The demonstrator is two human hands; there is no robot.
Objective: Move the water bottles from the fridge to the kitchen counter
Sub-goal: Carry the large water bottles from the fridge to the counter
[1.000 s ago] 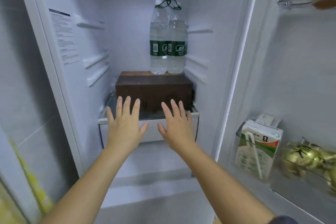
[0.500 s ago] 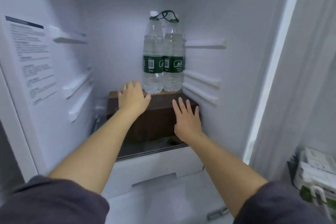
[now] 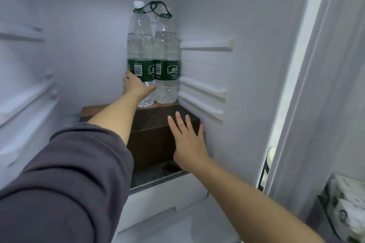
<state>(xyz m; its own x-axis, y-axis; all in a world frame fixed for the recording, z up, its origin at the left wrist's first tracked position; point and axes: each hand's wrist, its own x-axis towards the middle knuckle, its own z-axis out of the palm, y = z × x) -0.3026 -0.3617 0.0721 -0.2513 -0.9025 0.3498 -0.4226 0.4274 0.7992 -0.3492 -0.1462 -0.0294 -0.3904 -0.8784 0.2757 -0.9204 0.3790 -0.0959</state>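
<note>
The frame is filled by the white plastic fridge interior (image 3: 88,45), with ribbed shelf rails (image 3: 201,92) moulded into its right wall. The white fridge door (image 3: 335,85) is seen along the right edge of the frame. A dark grey fabric sleeve (image 3: 65,179) takes up the lower left. A dark brown wooden box (image 3: 154,140) is set on a glass shelf in the centre, against the right wall.

On the back of the box top, in the upper centre, a tall clear plastic water bottle with a dark green label and white cap, the left bottle (image 3: 140,45), is stood upright. It is touched on its right by a matching right bottle (image 3: 166,49), which is close to the right wall.

The left hand (image 3: 136,87) is wrapped round the lower part of the left bottle, with the thumb laid across the front below the label and the fingers curled round the left side. The right hand (image 3: 187,140) is held flat, fingers straight and slightly spread, in front of the box's right end; contact with the box cannot be told.

Blurred white cartons (image 3: 345,199) are seen in the door shelf at the lower right. The two bottle necks are joined by a thin dark green cord (image 3: 156,6).
</note>
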